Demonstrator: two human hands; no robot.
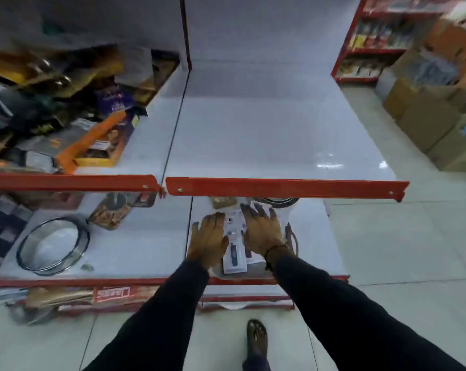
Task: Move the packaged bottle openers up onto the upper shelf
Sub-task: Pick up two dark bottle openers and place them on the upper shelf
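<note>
While both hands lie flat with fingers spread, the left hand (209, 238) and right hand (264, 231) press either side of white carded bottle-opener packages (234, 253) between them; above them the glossy white upper shelf (266, 135) is bare.

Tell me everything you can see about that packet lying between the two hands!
The packaged bottle opener is a flat white card, seemingly under clear plastic, with a dark tool lying lengthways in it. It lies flat on the lower shelf, its near end close to the red front edge. More packets seem stacked beneath and beyond it. The left hand and right hand rest palm-down on either side, fingers spread over the pile. The print is too blurred to read.
</note>
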